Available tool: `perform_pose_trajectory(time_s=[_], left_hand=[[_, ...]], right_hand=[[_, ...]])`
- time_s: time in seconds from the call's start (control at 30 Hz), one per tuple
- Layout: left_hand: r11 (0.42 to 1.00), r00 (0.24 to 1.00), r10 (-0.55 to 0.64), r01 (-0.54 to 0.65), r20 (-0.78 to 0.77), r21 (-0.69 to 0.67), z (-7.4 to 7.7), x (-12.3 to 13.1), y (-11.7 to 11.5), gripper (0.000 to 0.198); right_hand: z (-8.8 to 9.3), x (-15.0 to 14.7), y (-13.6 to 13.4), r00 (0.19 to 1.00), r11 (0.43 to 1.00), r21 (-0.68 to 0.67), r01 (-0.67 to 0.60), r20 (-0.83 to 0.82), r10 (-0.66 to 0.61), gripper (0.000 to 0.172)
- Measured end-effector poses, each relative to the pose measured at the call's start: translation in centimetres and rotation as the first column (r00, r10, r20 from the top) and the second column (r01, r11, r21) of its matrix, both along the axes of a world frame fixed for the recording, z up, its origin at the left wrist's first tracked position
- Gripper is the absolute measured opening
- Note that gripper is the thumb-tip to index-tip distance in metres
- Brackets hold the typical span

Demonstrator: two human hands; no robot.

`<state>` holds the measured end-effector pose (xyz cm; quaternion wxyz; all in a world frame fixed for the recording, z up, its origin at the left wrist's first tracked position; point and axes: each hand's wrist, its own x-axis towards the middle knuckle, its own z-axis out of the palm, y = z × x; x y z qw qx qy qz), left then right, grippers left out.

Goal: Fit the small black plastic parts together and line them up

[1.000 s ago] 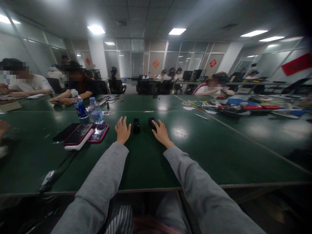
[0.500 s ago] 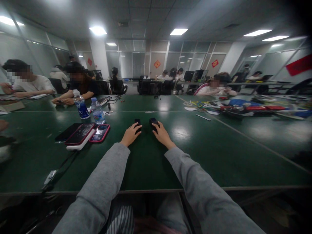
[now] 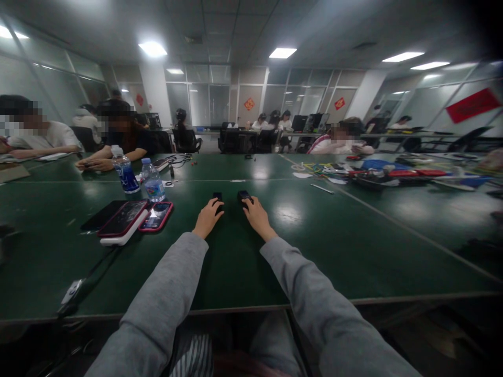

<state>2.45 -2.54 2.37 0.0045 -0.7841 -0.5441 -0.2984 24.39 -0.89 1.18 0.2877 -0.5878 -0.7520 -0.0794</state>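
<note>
Both my arms, in grey sleeves, reach out over a green table (image 3: 243,262). My left hand (image 3: 207,218) is curled over a small black device (image 3: 217,198) that stands on the table, its fingers wrapped around it. A second small black device (image 3: 242,196) lies just to the right, and my right hand (image 3: 255,215) rests on it with the fingers closed over its near side. The two devices stand close together, a short gap between them.
Three phones (image 3: 129,217) and a white power bank lie left of my hands, with two water bottles (image 3: 124,176) behind them. A cable (image 3: 84,280) runs along the near left edge. People sit across and at the left. Tools and coloured parts (image 3: 389,175) clutter the right.
My left hand, first flat and open beside the left device, has moved right and closed onto it. My right hand has stayed on the right device. The view has shifted slightly.
</note>
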Motion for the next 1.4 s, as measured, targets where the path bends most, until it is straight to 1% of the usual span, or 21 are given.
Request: perform_pose_trajectory(time_s=[0.13,0.33,0.43,0.57,0.7,0.83,0.9,0.97,1.1,1.17,1.4], left_hand=[[0.998,0.998,0.059,-0.059,-0.015,-0.002,0.0,1.1,0.2,0.034],[0.997,0.996,0.078,-0.078,-0.029,-0.004,0.3,1.7,-0.3,0.04],[0.996,0.996,0.091,-0.091,-0.015,0.015,0.4,1.8,-0.3,0.042],[0.993,0.996,0.088,-0.089,0.019,0.074,0.3,1.8,-0.1,0.042],[0.984,0.993,0.057,-0.074,0.106,0.164,0.4,1.5,-0.2,0.041],[0.948,0.978,0.017,-0.082,0.207,0.308,1.2,0.7,-0.5,0.043],[0.932,0.971,0.03,-0.113,0.238,0.343,1.4,0.1,-0.4,0.044],[0.935,0.964,0.075,-0.156,0.254,0.318,1.2,-0.7,0.0,0.043],[0.959,0.953,0.184,-0.228,0.24,0.171,0.2,-1.9,0.9,0.04],[0.958,0.949,0.219,-0.254,0.228,0.134,-0.2,-2.2,1.2,0.04],[0.97,0.961,0.241,-0.242,0.133,-0.01,-0.7,-2.4,1.1,0.04]], right_hand=[[0.3,-0.3,-0.1,0.998,0.998,-0.009,0.056,0.032,-0.056,0.034],[0.2,0.1,-0.1,0.993,0.993,-0.018,0.119,0.022,-0.118,0.033],[0.1,0.2,-0.1,0.991,0.991,-0.01,0.132,0.001,-0.132,0.038],[-0.2,0.4,0.1,0.99,0.989,-0.041,0.14,-0.03,-0.141,0.047],[-0.6,0.6,0.4,0.99,0.988,-0.078,0.133,-0.032,-0.136,0.047],[-0.7,0.7,0.6,0.991,0.987,-0.1,0.127,-0.037,-0.131,0.049],[-0.7,0.7,0.5,0.99,0.985,-0.118,0.129,-0.033,-0.134,0.051],[-0.6,0.7,0.5,0.99,0.981,-0.135,0.136,-0.026,-0.141,0.051],[-0.4,0.6,0.3,0.988,0.98,-0.132,0.151,-0.01,-0.154,0.049],[-0.4,0.6,0.3,0.988,0.98,-0.129,0.154,-0.006,-0.156,0.049],[-0.3,0.4,0.3,0.987,0.981,-0.119,0.155,-0.015,-0.157,0.048]])
